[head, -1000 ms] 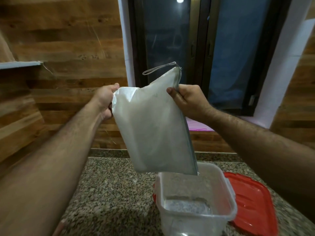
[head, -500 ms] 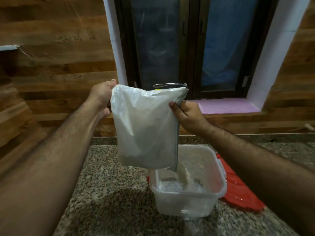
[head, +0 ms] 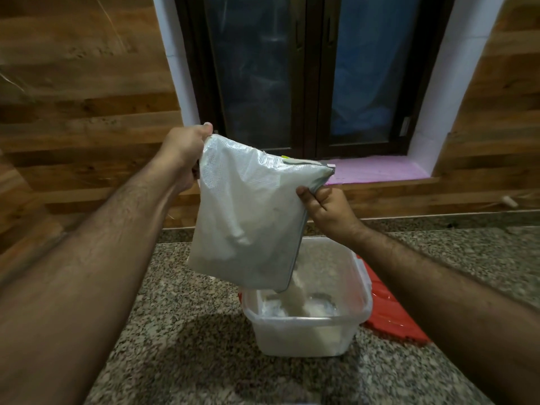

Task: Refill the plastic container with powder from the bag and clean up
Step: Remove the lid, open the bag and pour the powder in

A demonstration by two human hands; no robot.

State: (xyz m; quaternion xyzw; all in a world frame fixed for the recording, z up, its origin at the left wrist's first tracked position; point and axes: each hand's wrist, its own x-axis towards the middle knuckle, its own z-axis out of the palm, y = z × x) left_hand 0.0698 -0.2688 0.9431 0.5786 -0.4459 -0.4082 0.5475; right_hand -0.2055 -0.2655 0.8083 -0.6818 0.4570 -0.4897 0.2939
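Observation:
I hold a white woven plastic bag (head: 251, 211) upside down over a clear square plastic container (head: 306, 331) on the granite counter. My left hand (head: 184, 150) grips the bag's upper left corner. My right hand (head: 324, 209) pinches its right edge, lower down. White powder (head: 295, 290) streams from the bag's bottom right corner into the container, where a pile lies on the floor of it. The bag's lower edge hides the container's back left rim.
A red lid (head: 391, 314) lies flat on the granite counter (head: 190, 331) just right of the container. A wood-panelled wall (head: 81, 97) stands behind, with a dark window (head: 306, 74) above a pink sill (head: 377, 171).
The bag has tilted so its left corner is higher and its right side lower. More powder has fallen into the container, and the pile inside has grown.

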